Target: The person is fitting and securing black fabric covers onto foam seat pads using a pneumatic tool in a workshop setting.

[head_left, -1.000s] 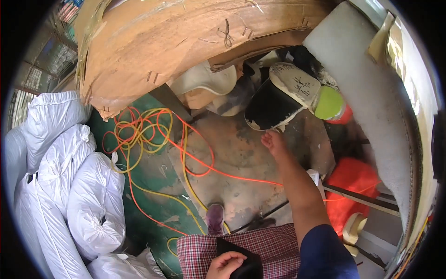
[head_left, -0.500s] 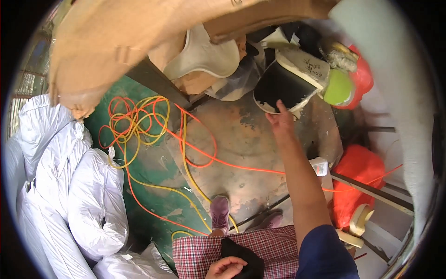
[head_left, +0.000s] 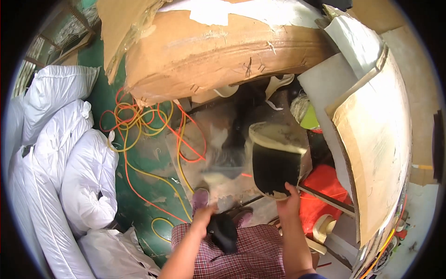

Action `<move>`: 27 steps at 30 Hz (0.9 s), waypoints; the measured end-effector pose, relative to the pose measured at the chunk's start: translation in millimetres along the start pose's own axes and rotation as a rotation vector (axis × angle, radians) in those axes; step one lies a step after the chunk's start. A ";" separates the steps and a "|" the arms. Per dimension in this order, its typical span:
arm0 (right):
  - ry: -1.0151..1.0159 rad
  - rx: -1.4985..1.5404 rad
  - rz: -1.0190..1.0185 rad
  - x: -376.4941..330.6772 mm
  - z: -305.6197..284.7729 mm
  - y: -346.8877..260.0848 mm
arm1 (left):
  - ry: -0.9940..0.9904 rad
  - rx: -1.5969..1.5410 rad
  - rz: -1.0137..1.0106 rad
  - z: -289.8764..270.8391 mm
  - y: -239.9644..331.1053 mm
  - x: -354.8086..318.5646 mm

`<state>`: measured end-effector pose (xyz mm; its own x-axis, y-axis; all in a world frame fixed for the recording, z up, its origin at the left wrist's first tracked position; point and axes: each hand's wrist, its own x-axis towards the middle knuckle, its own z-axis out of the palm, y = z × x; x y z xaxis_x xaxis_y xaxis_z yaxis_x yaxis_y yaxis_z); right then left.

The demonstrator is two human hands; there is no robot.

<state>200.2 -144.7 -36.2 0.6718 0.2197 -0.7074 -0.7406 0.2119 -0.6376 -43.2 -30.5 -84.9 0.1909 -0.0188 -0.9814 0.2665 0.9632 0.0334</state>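
Observation:
My right hand [head_left: 289,201] grips the lower edge of a curved panel [head_left: 275,162] with a black face and a cream, worn rim, held tilted above the floor in front of me. My left hand [head_left: 203,215] is closed on a dark, floppy piece of black material [head_left: 224,231] over my checked red garment [head_left: 241,253]. My purple shoe [head_left: 200,197] shows just past the left hand.
A big cardboard-wrapped bundle [head_left: 223,51] lies across the top. Orange and yellow cables [head_left: 144,125] tangle on the green floor [head_left: 139,186]. White filled sacks [head_left: 65,158] pile on the left. Board panels [head_left: 376,139] lean on the right beside an orange bag [head_left: 320,195].
My right hand reached out to the black panel, took hold of it and pulled it toward me. My left hand rose with the dark material, and the view swung.

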 end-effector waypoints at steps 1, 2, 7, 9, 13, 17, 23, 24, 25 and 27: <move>0.001 -0.006 0.002 -7.0 -0.7 -1.3 | -0.084 -0.096 -0.049 9.6 9.4 26.5; 0.033 0.032 0.036 -12.3 -5.7 -5.7 | -0.053 0.122 -0.142 48.8 40.6 15.7; 0.131 -0.022 0.087 -35.3 -27.4 24.6 | -0.349 -0.162 -0.212 111.7 11.5 152.8; 0.140 -0.050 0.082 -42.2 -35.6 35.1 | -0.050 -0.262 0.039 109.4 -14.2 217.8; 0.335 -0.135 0.007 -74.8 -60.0 -8.1 | 0.375 0.405 0.321 88.4 25.0 267.0; 0.461 -0.183 -0.060 -123.4 -100.7 -72.5 | 0.430 0.725 0.488 110.0 101.0 229.2; 0.306 -0.471 -0.154 -101.3 -101.8 -57.2 | 0.029 0.479 0.949 203.5 156.1 189.6; 0.361 -0.464 -0.098 -101.7 -108.4 -62.0 | -0.047 0.456 0.808 236.7 188.9 160.4; 0.338 -0.459 -0.090 -99.4 -101.1 -58.7 | 0.004 0.557 1.039 248.2 221.5 160.0; 0.286 -0.336 -0.086 -94.2 -84.9 -51.1 | -0.067 0.542 1.421 277.1 284.0 142.9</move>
<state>173.9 -257.1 37.2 0.7365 -0.0675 -0.6731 -0.6759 -0.1135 -0.7282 321.6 166.1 -163.3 0.6174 0.7838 -0.0670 0.1315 -0.0189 0.9911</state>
